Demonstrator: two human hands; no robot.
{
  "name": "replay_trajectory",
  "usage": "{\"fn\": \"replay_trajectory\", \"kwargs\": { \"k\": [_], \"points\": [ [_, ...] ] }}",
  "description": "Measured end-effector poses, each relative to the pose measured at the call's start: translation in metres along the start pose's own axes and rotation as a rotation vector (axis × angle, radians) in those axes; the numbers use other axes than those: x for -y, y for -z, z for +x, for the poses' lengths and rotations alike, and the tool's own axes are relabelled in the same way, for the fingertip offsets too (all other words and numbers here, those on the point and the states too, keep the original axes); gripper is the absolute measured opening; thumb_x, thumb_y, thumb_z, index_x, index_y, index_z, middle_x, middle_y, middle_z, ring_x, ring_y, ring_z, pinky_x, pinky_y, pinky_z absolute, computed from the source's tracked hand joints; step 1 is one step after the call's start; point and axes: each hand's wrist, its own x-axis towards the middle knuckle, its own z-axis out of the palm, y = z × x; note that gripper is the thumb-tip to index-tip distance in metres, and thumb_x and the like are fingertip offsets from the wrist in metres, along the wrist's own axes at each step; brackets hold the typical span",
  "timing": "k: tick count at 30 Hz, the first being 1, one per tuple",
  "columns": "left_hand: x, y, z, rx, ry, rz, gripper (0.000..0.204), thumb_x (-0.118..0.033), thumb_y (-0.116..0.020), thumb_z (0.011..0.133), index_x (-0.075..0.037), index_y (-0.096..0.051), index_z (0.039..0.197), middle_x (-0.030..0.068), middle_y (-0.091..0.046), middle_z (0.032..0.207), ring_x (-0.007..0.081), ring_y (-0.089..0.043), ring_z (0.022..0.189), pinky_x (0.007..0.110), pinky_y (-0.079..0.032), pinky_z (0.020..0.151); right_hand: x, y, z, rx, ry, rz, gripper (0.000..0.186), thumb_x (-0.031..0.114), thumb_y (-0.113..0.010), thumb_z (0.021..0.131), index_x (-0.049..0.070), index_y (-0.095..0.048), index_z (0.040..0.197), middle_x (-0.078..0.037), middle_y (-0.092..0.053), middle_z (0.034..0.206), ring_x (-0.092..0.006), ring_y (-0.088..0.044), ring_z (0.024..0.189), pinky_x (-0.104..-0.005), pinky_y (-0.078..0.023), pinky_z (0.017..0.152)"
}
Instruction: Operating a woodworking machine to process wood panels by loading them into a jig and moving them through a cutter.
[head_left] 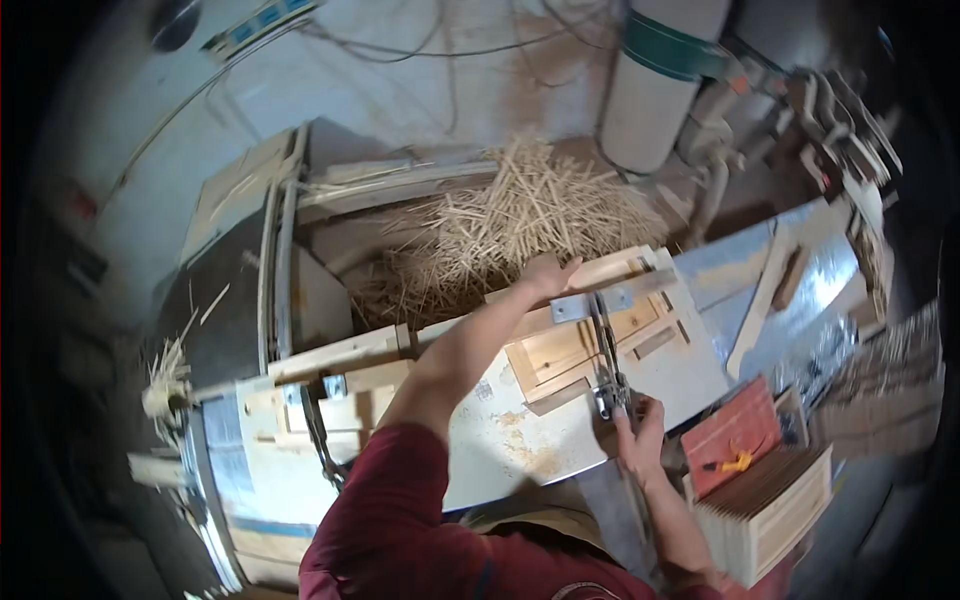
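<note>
My right hand is closed on the near end of a long metal clamp. This clamp stretches across a framed wooden piece on the white worktop. A flat metal plate lies under its far end. My left arm reaches over the worktop, and my left hand rests at the far wooden rail. One digit points right; the other fingers are hidden. To the left, a second metal clamp lies over more wooden pieces, with neither hand on it.
A heap of thin wood strips lies behind the worktop. At the near right stands a box of stacked wooden pieces, beside a red panel with a yellow-handled tool. A wooden board lies on the right end.
</note>
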Motion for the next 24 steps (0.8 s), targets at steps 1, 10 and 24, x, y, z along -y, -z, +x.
{"fn": "replay_trajectory", "kwargs": {
  "k": [1,10,24],
  "points": [
    [-0.022,0.000,-0.043,-0.290,-0.117,-0.122,0.070,-0.058,-0.054,0.106,0.005,-0.065,0.133,0.0309,-0.067,0.131,0.0459,-0.066,0.119,0.048,-0.052,0.105,-0.026,0.008,0.006,-0.072,0.003,0.109,0.072,0.042,-0.077,0.093,-0.013,-0.051,0.133,-0.033,-0.057,0.129,-0.0477,-0.055,0.123,-0.0504,-0.044,0.110],
    [0.142,-0.187,-0.516,-0.462,0.819,-0.836,0.056,-0.055,-0.065,0.103,0.000,-0.075,0.090,0.0116,-0.074,0.073,0.0234,-0.073,0.064,0.037,-0.058,0.059,-0.101,0.066,0.200,-0.018,-0.085,-0.597,0.092,0.074,-0.046,0.101,-0.014,-0.069,0.111,-0.035,-0.071,0.114,-0.0477,-0.060,0.120,-0.0533,-0.040,0.112],
    [0.207,-0.247,-0.470,-1.277,1.302,-0.954,0.056,-0.042,-0.040,0.114,0.010,-0.060,0.117,0.0375,-0.068,0.106,0.0572,-0.064,0.107,0.058,-0.050,0.088,-0.162,0.073,0.221,-0.218,-0.117,-0.857,0.109,0.089,-0.048,0.090,-0.015,-0.073,0.110,-0.037,-0.073,0.096,-0.0512,-0.071,0.103,-0.0575,-0.053,0.092]
  ]
}}
